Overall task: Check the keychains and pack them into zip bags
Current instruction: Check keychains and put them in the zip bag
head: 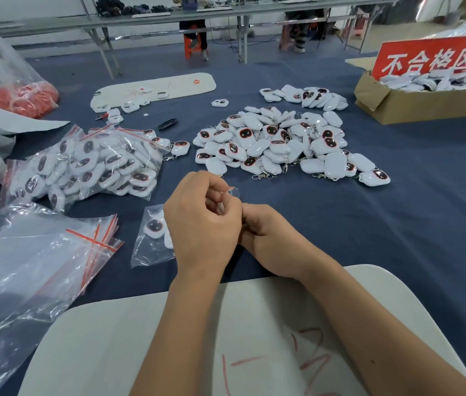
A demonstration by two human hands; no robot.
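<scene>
Head view: left hand (201, 215) pinches clear film (233, 190) above right hand (266, 232).

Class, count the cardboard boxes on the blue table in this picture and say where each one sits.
1: a cardboard box at the far right edge of the table, filled with white keychains, behind it a red sign. Others may lie outside the frame.

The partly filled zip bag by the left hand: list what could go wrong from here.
1. The partly filled zip bag lies half under the left hand; a nudge could spill its keychains if it is unsealed.
2. The loose keychain pile sits close to the cardboard reject box, so checked and rejected pieces might get mixed.
3. Both hands work on something small and clear; it may slip.
</scene>
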